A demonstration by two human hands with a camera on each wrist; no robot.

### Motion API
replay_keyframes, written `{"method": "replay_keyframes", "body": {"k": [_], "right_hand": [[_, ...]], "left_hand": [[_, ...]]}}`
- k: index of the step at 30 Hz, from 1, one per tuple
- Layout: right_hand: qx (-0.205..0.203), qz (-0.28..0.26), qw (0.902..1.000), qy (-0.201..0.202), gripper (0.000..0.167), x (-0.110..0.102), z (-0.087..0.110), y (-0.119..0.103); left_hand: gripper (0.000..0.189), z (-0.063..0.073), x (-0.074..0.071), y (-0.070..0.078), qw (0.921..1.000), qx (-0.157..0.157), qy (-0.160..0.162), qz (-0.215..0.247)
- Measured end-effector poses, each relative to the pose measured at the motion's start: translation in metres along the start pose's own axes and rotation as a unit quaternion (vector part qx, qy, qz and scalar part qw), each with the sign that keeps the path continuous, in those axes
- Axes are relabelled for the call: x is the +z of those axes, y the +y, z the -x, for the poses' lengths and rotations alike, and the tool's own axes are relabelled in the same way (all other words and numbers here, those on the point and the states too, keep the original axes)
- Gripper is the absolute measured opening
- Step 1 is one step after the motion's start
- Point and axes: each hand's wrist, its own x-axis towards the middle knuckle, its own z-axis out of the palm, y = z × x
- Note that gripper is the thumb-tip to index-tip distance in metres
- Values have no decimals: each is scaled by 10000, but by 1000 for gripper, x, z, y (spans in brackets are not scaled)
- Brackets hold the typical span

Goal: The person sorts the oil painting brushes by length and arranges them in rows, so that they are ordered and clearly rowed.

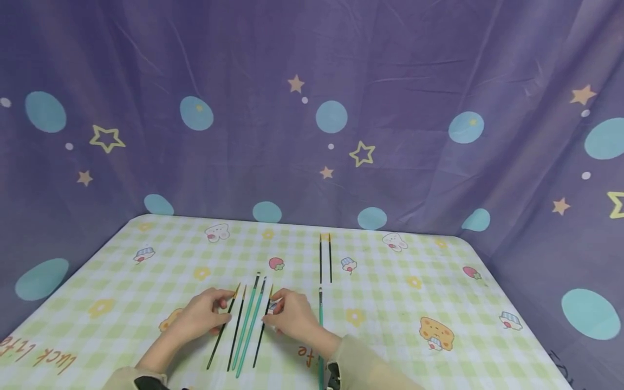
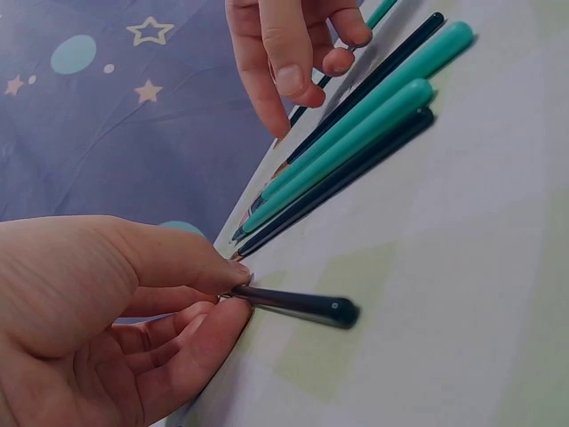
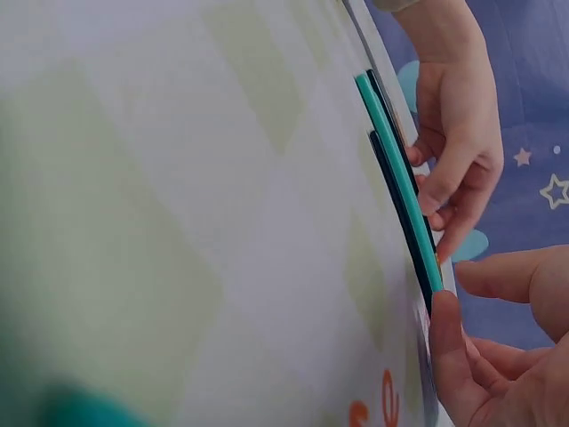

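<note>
Several thin paintbrushes lie side by side on the table, bristles pointing away. My left hand (image 1: 201, 315) pinches the leftmost black paintbrush (image 1: 216, 347) between thumb and fingers; its dark handle end (image 2: 331, 309) sticks out toward the camera in the left wrist view. To its right lie another black paintbrush (image 1: 236, 329) and two teal paintbrushes (image 1: 247, 319), (image 1: 252, 328). My right hand (image 1: 295, 315) is at the rightmost black paintbrush (image 1: 259, 344) of the group, thumb beside its handle and forefinger near its bristles. In the right wrist view, its thumb and forefinger (image 3: 493, 274) stand apart.
Two black paintbrushes (image 1: 320, 262), (image 1: 331, 262) lie parallel near the table's back edge. Another teal paintbrush (image 1: 321, 310) lies right of the group, partly hidden by my right forearm. A checked cloth (image 1: 380, 346) covers the table; a purple curtain (image 1: 409, 179) hangs behind.
</note>
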Motion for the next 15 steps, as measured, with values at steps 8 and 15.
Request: {"method": "replay_keyframes", "body": {"k": [8, 15], "right_hand": [[225, 235, 9994, 95, 44, 10, 2, -4], [245, 901, 9952, 302, 51, 15, 1, -6]], "left_hand": [[49, 0, 0, 0, 10000, 19, -7, -3], [49, -1, 0, -1, 10000, 83, 0, -28]]}}
